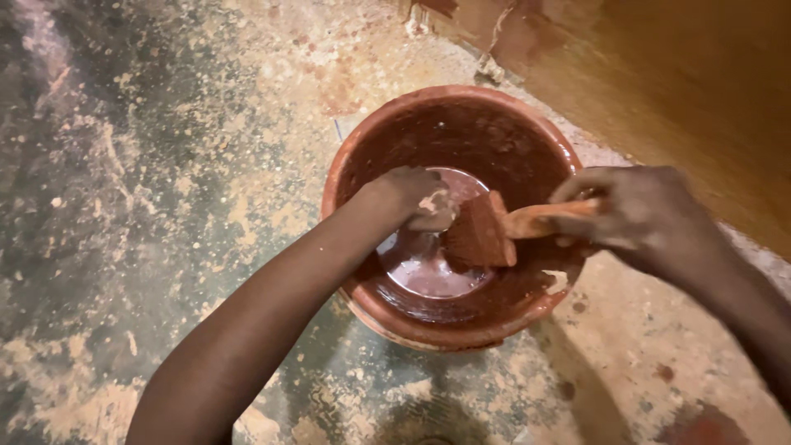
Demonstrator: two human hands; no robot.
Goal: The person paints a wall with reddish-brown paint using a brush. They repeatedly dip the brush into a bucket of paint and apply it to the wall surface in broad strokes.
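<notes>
Rough concrete floor point(165, 181), grey-green, heavily spattered with tan and reddish residue; an ochre-painted wall point(676, 91) rises at upper right, its foot stained red-brown.

Right hand point(634, 216): fingers clenched around the wooden handle of a wide paintbrush point(494, 231), gripping near the handle's outer end. The bristle head, caked in red-brown paint, hangs inside the bucket above the liquid, pointing toward the left hand.

Left hand point(416, 198): fingertips curled down inside the bucket, touching or just beside the bristle tips (whether they pinch the bristles or merely rest against them cannot be told). The knuckles carry pale paint smears. The left forearm crosses the near rim from lower left.

The bucket point(362, 140) stands on the floor, close to the wall foot. Round, plastic by appearance, its whole interior coated red-brown; a shallow glossy pool of paint point(428, 276) lies at the bottom.

Handling assessment: the brush is judged light and stiff in the handle, soft and sodden at the bristles, likely to drip. The handle shows paint film and is probably slippery; the bare wood toward the end is the soundest hold. The bucket, nearly empty, should be light, but its rim and walls are wet with paint, so the cleaner outer wall appears to be the better hold.
</notes>
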